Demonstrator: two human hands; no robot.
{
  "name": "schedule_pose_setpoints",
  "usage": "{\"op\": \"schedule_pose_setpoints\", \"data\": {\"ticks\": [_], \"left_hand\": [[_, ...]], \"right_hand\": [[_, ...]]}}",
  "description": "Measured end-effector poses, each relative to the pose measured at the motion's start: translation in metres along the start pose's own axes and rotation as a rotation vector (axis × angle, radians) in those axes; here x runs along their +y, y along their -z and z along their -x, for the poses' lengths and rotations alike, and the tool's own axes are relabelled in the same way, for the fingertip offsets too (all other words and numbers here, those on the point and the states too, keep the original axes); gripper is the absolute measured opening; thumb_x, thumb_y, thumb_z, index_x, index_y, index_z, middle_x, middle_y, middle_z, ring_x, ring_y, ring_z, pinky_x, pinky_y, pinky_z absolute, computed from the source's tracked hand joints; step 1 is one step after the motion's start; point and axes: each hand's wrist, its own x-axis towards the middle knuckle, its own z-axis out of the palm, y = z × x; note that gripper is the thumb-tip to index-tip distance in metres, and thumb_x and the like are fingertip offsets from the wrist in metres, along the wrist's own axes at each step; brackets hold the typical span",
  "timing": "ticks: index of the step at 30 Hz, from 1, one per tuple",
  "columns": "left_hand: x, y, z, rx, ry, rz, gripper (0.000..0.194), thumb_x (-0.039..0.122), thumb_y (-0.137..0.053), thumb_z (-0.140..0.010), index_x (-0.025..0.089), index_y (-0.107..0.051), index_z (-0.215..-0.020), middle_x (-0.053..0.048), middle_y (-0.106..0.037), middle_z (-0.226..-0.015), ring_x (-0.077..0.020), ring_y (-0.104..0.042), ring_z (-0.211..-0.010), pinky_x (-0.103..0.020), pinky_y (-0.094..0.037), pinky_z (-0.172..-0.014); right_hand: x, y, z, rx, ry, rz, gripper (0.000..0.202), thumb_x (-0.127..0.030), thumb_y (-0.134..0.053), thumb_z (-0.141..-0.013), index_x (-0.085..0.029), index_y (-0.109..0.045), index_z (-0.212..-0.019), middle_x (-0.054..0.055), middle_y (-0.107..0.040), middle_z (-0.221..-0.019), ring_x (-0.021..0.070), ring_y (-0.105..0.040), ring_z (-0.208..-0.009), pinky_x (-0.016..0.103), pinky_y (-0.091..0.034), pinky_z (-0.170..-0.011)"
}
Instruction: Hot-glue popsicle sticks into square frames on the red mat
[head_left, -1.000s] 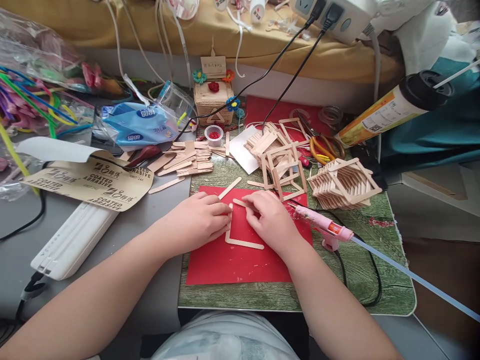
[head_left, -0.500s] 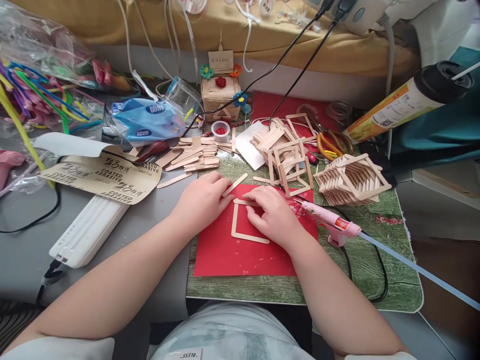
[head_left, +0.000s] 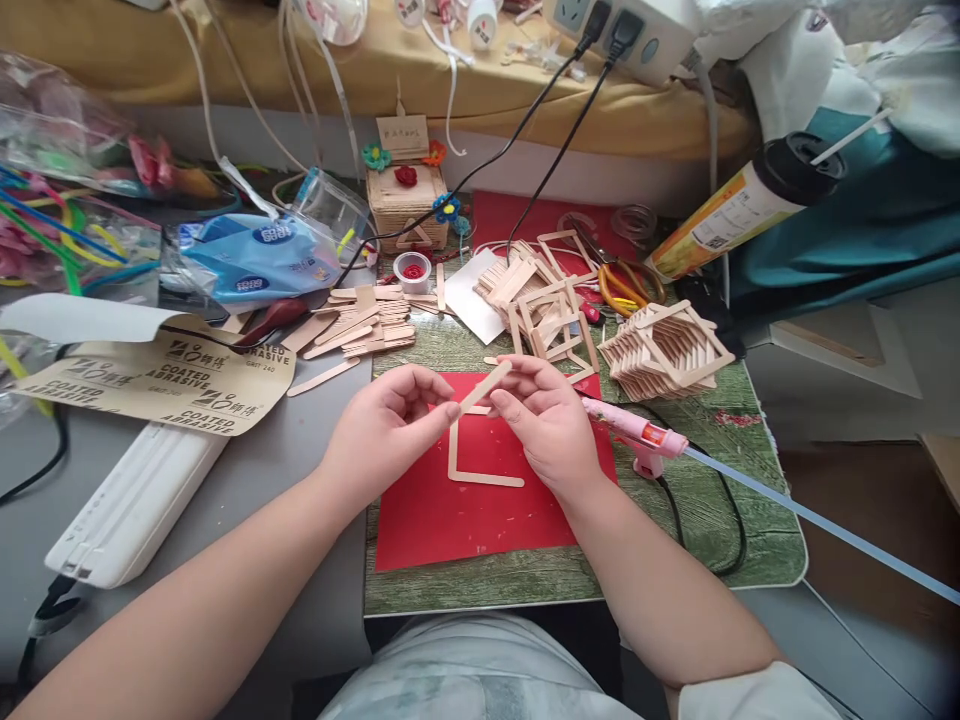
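A wooden craft stick (head_left: 486, 388) is held tilted above the red sheet (head_left: 487, 525). My left hand (head_left: 394, 415) pinches its lower end between thumb and fingers. At the upper end, the curled fingers of my right hand (head_left: 551, 420) meet the stick, its thumb just below. Beneath my hands lies a three-sided frame of craft sticks (head_left: 487, 480), open on the right; my fingers partly cover its far side. A pink glue gun (head_left: 637, 430) with a long glue stick rests right of my right hand.
Loose craft sticks (head_left: 375, 325) are piled beyond my left hand. Stacked stick frames (head_left: 667, 350) stand at right, near pliers (head_left: 626, 285) and a tilted drink cup (head_left: 742, 210). Sandpaper (head_left: 157, 380) lies over a white power strip (head_left: 135, 500). A decorated stick box (head_left: 409, 195) stands behind.
My left hand has lifted the stick and brought it rightward. My right hand has come off the frame, turned up and met the stick's upper end. The view has shifted slightly.
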Motion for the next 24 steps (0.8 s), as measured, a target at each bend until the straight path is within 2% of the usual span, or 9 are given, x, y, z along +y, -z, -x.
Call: {"op": "schedule_pose_setpoints", "data": {"ticks": [2, 4, 8, 11, 15, 17, 19, 21, 24], "left_hand": [[0.002, -0.001, 0.005, -0.092, -0.047, -0.126, 0.022, 0.044, -0.072, -0.096, 0.022, -0.07, -0.097, 0.002, -0.069, -0.077, -0.0108, -0.054, -0.06, -0.024, -0.045, -0.056], [0.002, 0.002, 0.004, -0.139, -0.163, -0.314, 0.017, 0.039, -0.067, -0.1, 0.023, -0.072, -0.097, 0.002, -0.07, -0.076, -0.0114, -0.055, -0.061, -0.025, -0.044, -0.059], [-0.003, 0.014, -0.006, -0.159, -0.563, -0.606, 0.015, 0.033, -0.064, -0.102, 0.022, -0.071, -0.108, -0.005, -0.078, -0.099, -0.0203, -0.068, -0.09, -0.034, -0.052, -0.083], [-0.009, 0.021, -0.013, -0.216, -0.691, -0.713, 0.018, 0.031, -0.064, -0.102, 0.021, -0.07, -0.115, -0.008, -0.079, -0.11, -0.0244, -0.07, -0.099, -0.039, -0.052, -0.09], [-0.017, 0.022, -0.018, -0.207, -0.644, -0.767, 0.017, 0.031, -0.061, -0.103, 0.023, -0.072, -0.114, -0.008, -0.079, -0.108, -0.0246, -0.07, -0.099, -0.039, -0.052, -0.089], [-0.02, 0.019, -0.019, -0.186, -0.602, -0.767, 0.018, 0.033, -0.06, -0.104, 0.023, -0.073, -0.112, -0.007, -0.078, -0.106, -0.0241, -0.069, -0.098, -0.038, -0.051, -0.09], [-0.022, 0.014, -0.02, -0.158, -0.511, -0.743, 0.019, 0.035, -0.059, -0.104, 0.023, -0.073, -0.109, -0.006, -0.078, -0.103, -0.0229, -0.069, -0.096, -0.037, -0.051, -0.087], [-0.023, 0.009, -0.02, -0.144, -0.403, -0.708, 0.02, 0.038, -0.059, -0.104, 0.024, -0.073, -0.107, -0.005, -0.078, -0.102, -0.022, -0.068, -0.095, -0.035, -0.051, -0.084], [-0.022, 0.003, -0.021, -0.151, -0.306, -0.682, 0.023, 0.042, -0.059, -0.104, 0.025, -0.074, -0.109, -0.004, -0.077, -0.106, -0.0219, -0.068, -0.099, -0.033, -0.052, -0.083]], "right_hand": [[-0.008, 0.003, 0.002, -0.041, -0.054, -0.096, 0.026, -0.042, -0.079, -0.094, -0.024, -0.068, -0.109, 0.003, -0.074, -0.095, 0.0185, -0.073, -0.085, 0.035, -0.063, -0.082], [-0.022, 0.012, 0.007, -0.049, -0.055, -0.053, 0.02, -0.039, -0.08, -0.093, -0.023, -0.071, -0.102, 0.002, -0.072, -0.09, 0.0167, -0.07, -0.077, 0.033, -0.062, -0.077], [-0.05, 0.036, 0.027, -0.079, -0.077, 0.341, 0.024, -0.027, -0.069, -0.1, -0.025, -0.072, -0.124, 0.004, -0.075, -0.097, 0.0196, -0.073, -0.083, 0.033, -0.06, -0.074], [-0.052, 0.048, 0.043, -0.153, -0.129, 0.708, 0.035, -0.017, -0.061, -0.1, -0.024, -0.069, -0.133, 0.005, -0.077, -0.094, 0.0206, -0.072, -0.075, 0.033, -0.056, -0.066], [-0.036, 0.054, 0.061, -0.246, -0.141, 0.952, 0.029, -0.01, -0.058, -0.097, -0.021, -0.072, -0.12, 0.008, -0.077, -0.098, 0.0235, -0.074, -0.083, 0.037, -0.057, -0.076], [-0.028, 0.061, 0.072, -0.213, -0.058, 0.97, 0.026, -0.011, -0.059, -0.098, -0.021, -0.071, -0.119, 0.009, -0.075, -0.106, 0.0254, -0.073, -0.095, 0.039, -0.058, -0.085], [-0.019, 0.072, 0.088, -0.092, 0.082, 0.987, 0.022, -0.016, -0.062, -0.099, -0.022, -0.069, -0.119, 0.012, -0.07, -0.113, 0.0276, -0.07, -0.104, 0.043, -0.057, -0.093], [-0.01, 0.088, 0.106, 0.056, 0.216, 0.979, 0.008, -0.019, -0.065, -0.099, -0.024, -0.068, -0.104, 0.009, -0.067, -0.103, 0.0269, -0.068, -0.1, 0.045, -0.056, -0.094], [0.009, 0.113, 0.125, 0.341, 0.33, 0.931, 0.022, -0.022, -0.073, -0.093, -0.026, -0.056, -0.082, 0.003, -0.06, -0.084, 0.0237, -0.064, -0.084, 0.043, -0.056, -0.085]]}}
